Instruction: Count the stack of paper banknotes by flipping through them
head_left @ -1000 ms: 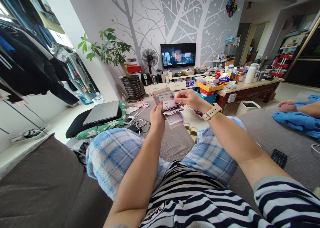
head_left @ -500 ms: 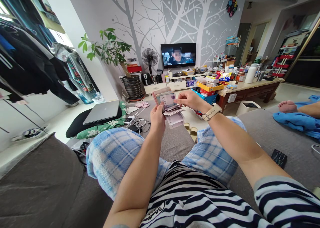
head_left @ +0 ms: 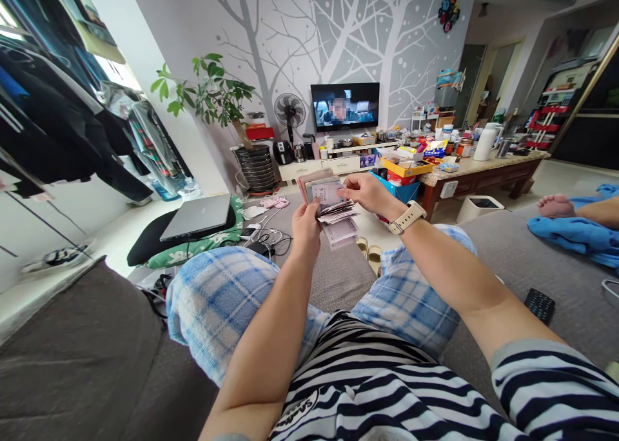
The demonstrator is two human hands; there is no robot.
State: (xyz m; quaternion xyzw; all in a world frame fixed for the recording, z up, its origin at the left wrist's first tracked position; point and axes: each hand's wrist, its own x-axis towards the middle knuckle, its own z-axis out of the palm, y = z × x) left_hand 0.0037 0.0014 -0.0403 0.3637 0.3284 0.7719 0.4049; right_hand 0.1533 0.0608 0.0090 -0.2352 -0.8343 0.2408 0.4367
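Observation:
A bundle of banknotes (head_left: pixel 327 194) is held up in front of me, above the grey sofa between my knees. My left hand (head_left: pixel 306 224) is closed round its lower left side, with the thumb on top. Some pinkish notes stand up at the back of the bundle, and several purplish ones fold down at the front. My right hand (head_left: pixel 363 193), with a beige-strapped watch (head_left: pixel 407 217) on the wrist, pinches the right edge of a note in the bundle.
A laptop (head_left: pixel 197 218) lies on cushions at the left, beside cables (head_left: pixel 271 238). A remote (head_left: pixel 540 306) and another person's bare foot (head_left: pixel 556 206) are on the sofa at the right. Beyond stands a cluttered table (head_left: pixel 435 176). Slippers (head_left: pixel 374 256) lie on the floor.
More notes are fanned out at the front of the bundle below my right fingers. My right hand has shifted very slightly; my left hand stays wrapped round the notes.

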